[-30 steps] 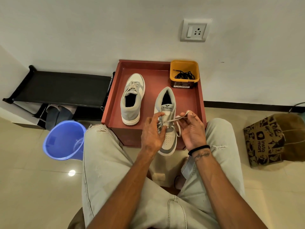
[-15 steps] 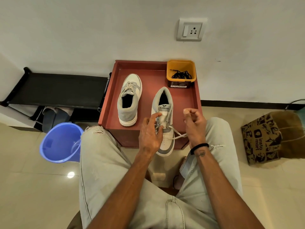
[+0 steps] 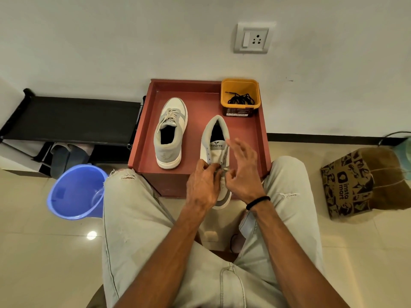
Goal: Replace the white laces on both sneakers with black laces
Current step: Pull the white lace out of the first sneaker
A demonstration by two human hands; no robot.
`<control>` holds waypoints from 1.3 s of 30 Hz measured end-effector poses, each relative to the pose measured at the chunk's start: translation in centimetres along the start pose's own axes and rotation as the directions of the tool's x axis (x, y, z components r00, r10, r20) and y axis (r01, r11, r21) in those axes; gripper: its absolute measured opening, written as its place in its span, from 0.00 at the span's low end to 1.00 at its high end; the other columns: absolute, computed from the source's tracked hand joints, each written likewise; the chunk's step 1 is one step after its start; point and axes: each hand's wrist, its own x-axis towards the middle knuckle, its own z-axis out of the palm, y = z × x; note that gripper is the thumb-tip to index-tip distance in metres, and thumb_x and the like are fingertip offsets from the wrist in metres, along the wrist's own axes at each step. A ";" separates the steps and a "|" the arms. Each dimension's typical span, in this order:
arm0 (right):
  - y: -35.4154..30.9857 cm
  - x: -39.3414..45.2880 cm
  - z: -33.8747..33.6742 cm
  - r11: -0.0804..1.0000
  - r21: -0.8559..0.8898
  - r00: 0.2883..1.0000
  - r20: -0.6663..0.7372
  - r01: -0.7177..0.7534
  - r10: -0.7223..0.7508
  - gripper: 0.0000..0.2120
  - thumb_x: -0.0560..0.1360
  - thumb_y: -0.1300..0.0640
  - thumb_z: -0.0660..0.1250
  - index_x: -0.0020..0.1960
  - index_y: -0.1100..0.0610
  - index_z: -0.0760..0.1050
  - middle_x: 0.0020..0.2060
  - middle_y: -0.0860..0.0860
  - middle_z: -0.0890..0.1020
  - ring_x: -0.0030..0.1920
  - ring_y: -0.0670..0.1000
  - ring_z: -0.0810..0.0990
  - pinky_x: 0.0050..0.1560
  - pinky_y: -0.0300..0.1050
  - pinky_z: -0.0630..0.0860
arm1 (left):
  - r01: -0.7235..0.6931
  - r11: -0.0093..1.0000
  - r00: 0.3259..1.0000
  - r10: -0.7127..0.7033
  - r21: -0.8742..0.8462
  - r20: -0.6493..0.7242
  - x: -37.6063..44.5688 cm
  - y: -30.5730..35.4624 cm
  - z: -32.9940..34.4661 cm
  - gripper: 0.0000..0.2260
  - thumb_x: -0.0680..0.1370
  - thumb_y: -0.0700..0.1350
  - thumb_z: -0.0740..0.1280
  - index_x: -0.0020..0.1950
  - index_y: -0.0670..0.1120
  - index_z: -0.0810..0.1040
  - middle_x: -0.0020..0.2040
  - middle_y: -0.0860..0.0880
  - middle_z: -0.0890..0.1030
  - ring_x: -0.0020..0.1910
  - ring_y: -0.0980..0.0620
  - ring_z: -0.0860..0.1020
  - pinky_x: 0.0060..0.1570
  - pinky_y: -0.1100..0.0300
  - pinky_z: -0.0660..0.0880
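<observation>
From the head camera, a red tray [image 3: 146, 138] sits against the wall with two sneakers on it. The left sneaker [image 3: 170, 132] keeps its white lace tied. The right sneaker [image 3: 216, 152] lies with its toe over the tray's near edge. The left hand [image 3: 203, 187] curls over its front, fingertips at the eyelets. The right hand [image 3: 243, 172] pinches the white lace [image 3: 225, 169] with thumb and forefinger, other fingers spread. Black laces [image 3: 241, 100] lie in a yellow tub [image 3: 240, 85] at the tray's far corner.
</observation>
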 end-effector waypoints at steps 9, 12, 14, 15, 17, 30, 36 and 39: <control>0.4 -0.7 0.2 0.997 -0.058 0.965 0.258 -0.042 0.056 0.33 0.75 0.56 0.73 0.78 0.46 0.67 0.78 0.51 0.62 0.76 0.56 0.63 0.76 0.50 0.60 | 0.043 0.995 0.999 -0.039 -0.094 0.036 0.7 -0.2 0.4 0.07 0.84 0.45 0.64 0.59 0.43 0.76 0.52 0.45 0.72 0.41 0.43 0.76 0.41 0.47 0.76; 0.7 -0.6 0.2 0.995 -0.090 0.970 0.237 -0.042 0.063 0.33 0.75 0.52 0.74 0.77 0.45 0.67 0.79 0.50 0.64 0.76 0.54 0.65 0.72 0.43 0.55 | 0.119 0.971 0.993 -0.114 -0.208 0.035 0.9 0.1 0.4 0.05 0.84 0.45 0.65 0.55 0.44 0.78 0.52 0.48 0.74 0.44 0.50 0.76 0.46 0.52 0.76; 1.0 -0.5 0.4 0.993 -0.109 0.969 0.236 -0.043 0.068 0.35 0.74 0.50 0.76 0.77 0.44 0.67 0.79 0.49 0.65 0.76 0.54 0.66 0.70 0.42 0.55 | 0.177 0.932 0.984 -0.176 -0.316 0.033 1.1 0.2 0.1 0.04 0.83 0.45 0.65 0.53 0.46 0.79 0.51 0.49 0.76 0.45 0.55 0.75 0.49 0.57 0.75; 1.1 -0.5 0.4 0.992 -0.117 0.969 0.236 -0.044 0.070 0.35 0.73 0.50 0.77 0.77 0.44 0.67 0.78 0.49 0.65 0.76 0.54 0.67 0.69 0.42 0.55 | 0.214 0.905 0.976 -0.212 -0.369 0.046 1.2 0.2 -0.2 0.04 0.83 0.45 0.66 0.52 0.47 0.79 0.50 0.49 0.76 0.46 0.58 0.74 0.48 0.61 0.73; 1.3 -0.4 0.6 0.990 -0.131 0.968 0.235 -0.054 0.084 0.36 0.72 0.50 0.78 0.77 0.43 0.67 0.78 0.49 0.66 0.75 0.55 0.68 0.68 0.42 0.56 | 0.285 0.858 0.958 -0.265 -0.427 0.107 1.4 0.1 -1.0 0.04 0.81 0.47 0.69 0.49 0.47 0.78 0.49 0.50 0.76 0.47 0.58 0.74 0.44 0.65 0.70; 1.0 -0.4 0.4 0.984 -0.152 0.973 0.197 -0.092 0.121 0.37 0.68 0.46 0.80 0.74 0.42 0.71 0.77 0.46 0.70 0.71 0.56 0.72 0.72 0.50 0.65 | 0.300 0.301 0.752 -0.659 -0.905 0.030 2.2 -0.9 -4.3 0.13 0.76 0.38 0.71 0.35 0.48 0.72 0.30 0.51 0.70 0.31 0.55 0.67 0.36 0.60 0.69; 1.0 -0.5 0.5 0.986 -0.140 0.973 0.196 -0.094 0.120 0.37 0.68 0.48 0.81 0.74 0.42 0.70 0.76 0.46 0.70 0.70 0.56 0.72 0.69 0.47 0.64 | 0.419 0.515 0.736 -0.675 -0.748 -0.053 2.1 -2.8 -4.0 0.12 0.76 0.47 0.73 0.57 0.50 0.76 0.48 0.50 0.80 0.44 0.51 0.77 0.52 0.52 0.77; 0.8 -0.5 0.6 0.985 -0.143 0.972 0.200 -0.092 0.119 0.37 0.69 0.49 0.80 0.74 0.43 0.70 0.77 0.47 0.69 0.71 0.56 0.71 0.68 0.44 0.61 | 0.236 0.901 0.912 -0.335 -0.364 -0.237 1.6 -2.1 -3.0 0.25 0.76 0.47 0.73 0.71 0.50 0.71 0.64 0.46 0.75 0.62 0.49 0.75 0.61 0.53 0.75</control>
